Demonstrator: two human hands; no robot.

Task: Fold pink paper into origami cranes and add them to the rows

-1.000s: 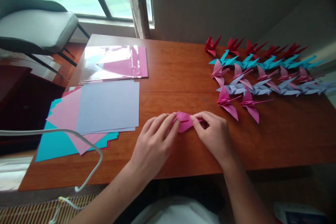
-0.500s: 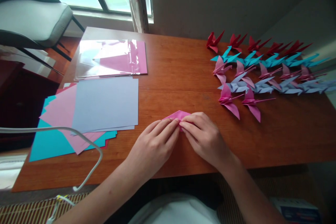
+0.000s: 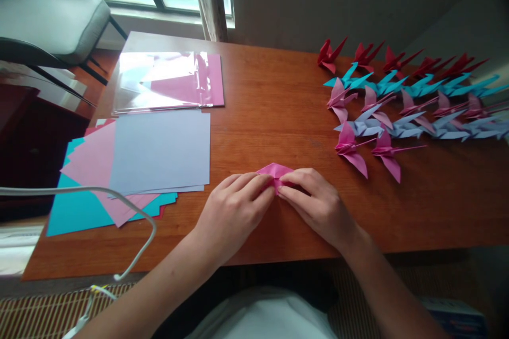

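Pinching at centre frame, the left hand (image 3: 236,205) and right hand (image 3: 321,202) have their fingertips drawn together on a small magenta piece of folded paper (image 3: 275,169)! It's creased but looks only part-shaped, no wings spread. Looking finished at right: two magenta winged paper birds (image 3: 352,152), below rows of multicoloured paper birds (image 3: 388,85). Flat lavender paper sheets (image 3: 161,151), middle left, lie unfolded.

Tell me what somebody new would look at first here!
Probably the rows of folded paper birds, red, turquoise, pinks and pale blue, on the right side of the table. Next, the bright pink paper between the left hand and right hand, near the front edge. Leftward, colored sheets lie in front of a shiny packet.
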